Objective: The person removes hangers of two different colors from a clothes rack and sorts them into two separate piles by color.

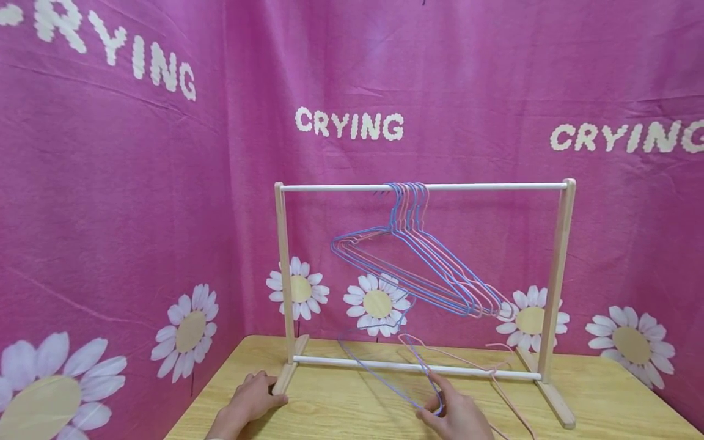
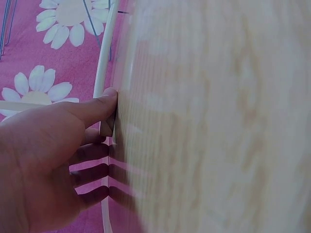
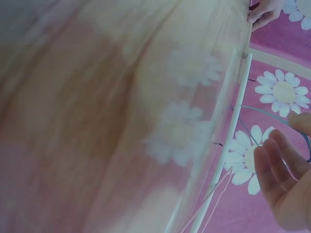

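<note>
At the front end of the rack's left wooden foot [image 1: 284, 380], my left hand [image 1: 249, 400] pinches the wood between thumb and fingers; the left wrist view shows this hand [image 2: 53, 150] from the palm side. My right hand [image 1: 459, 412] holds a blue wire hanger [image 1: 385, 383] by one corner, in front of the lower white rail [image 1: 374, 365]. The hanger's hook end tilts up behind that rail. In the right wrist view the fingers of this hand [image 3: 286, 179] are curled near the blue wire [image 3: 272, 114]. A pink hanger [image 1: 514, 406] lies across the lower rail, partly hidden by my right hand.
Several blue and pink hangers [image 1: 407, 256] hang bunched near the middle of the upper white rail [image 1: 495, 187]. The rack's right post [image 1: 557, 275] stands on a wooden foot [image 1: 558, 406]. A pink daisy-printed cloth [image 1: 467, 73] surrounds the wooden table [image 1: 616, 403].
</note>
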Motion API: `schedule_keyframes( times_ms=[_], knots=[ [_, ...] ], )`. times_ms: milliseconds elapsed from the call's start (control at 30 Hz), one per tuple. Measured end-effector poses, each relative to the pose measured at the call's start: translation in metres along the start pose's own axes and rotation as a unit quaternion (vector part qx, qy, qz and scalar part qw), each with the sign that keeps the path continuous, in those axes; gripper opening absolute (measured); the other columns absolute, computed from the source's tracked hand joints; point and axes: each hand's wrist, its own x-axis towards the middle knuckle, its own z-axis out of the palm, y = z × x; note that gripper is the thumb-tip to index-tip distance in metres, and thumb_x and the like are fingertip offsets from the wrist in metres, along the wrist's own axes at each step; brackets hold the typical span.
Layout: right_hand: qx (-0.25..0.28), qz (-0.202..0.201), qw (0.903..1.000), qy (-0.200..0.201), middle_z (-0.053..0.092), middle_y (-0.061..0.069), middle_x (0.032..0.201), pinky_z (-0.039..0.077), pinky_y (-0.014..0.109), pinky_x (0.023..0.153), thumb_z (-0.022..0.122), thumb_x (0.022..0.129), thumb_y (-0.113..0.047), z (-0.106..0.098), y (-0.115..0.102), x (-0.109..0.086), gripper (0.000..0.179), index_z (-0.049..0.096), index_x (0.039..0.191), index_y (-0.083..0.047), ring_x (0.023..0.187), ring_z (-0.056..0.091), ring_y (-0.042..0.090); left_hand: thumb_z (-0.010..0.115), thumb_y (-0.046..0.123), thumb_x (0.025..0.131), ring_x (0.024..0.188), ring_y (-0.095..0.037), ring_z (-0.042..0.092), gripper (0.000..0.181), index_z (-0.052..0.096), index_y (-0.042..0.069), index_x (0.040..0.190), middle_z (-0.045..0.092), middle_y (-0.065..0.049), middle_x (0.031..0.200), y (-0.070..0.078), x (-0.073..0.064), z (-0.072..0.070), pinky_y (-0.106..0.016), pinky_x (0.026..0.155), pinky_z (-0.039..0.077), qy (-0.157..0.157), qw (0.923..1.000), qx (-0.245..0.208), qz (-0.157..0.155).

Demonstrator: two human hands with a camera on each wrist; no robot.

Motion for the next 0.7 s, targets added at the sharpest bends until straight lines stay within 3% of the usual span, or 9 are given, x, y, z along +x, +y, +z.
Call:
schedule_keyframes(
  times_ms=[433, 700],
  knots=[
    [0.018, -0.002, 0.9954, -0.094, 0.065, -0.011, 0.073, 0.041, 0.022, 0.051, 0.079, 0.082, -0.030, 0.016, -0.006, -0.001, 0.069, 0.048, 0.132, 0.006, 0.056, 0.048, -0.004, 0.079, 0.036, 0.082, 0.090, -0.024, 0.047, 0.056, 0.067, 0.002, 0.125, 0.059, -0.007, 0.100, 0.001, 0.000, -0.001, -0.043, 0.079, 0.041, -0.007, 1.0000, -0.003, -0.002],
    [0.012, 0.025, 0.9889, -0.146, 0.056, -0.008, 0.067, 0.039, 0.027, 0.051, 0.076, 0.083, -0.036, 0.024, -0.002, -0.001, 0.068, 0.049, 0.128, 0.008, 0.057, 0.049, 0.004, 0.079, 0.035, 0.082, 0.089, -0.023, 0.046, 0.055, 0.068, 0.002, 0.125, 0.058, -0.006, 0.098, 0.001, -0.001, -0.001, -0.042, 0.078, 0.040, -0.002, 1.0000, -0.009, 0.001]
  ],
)
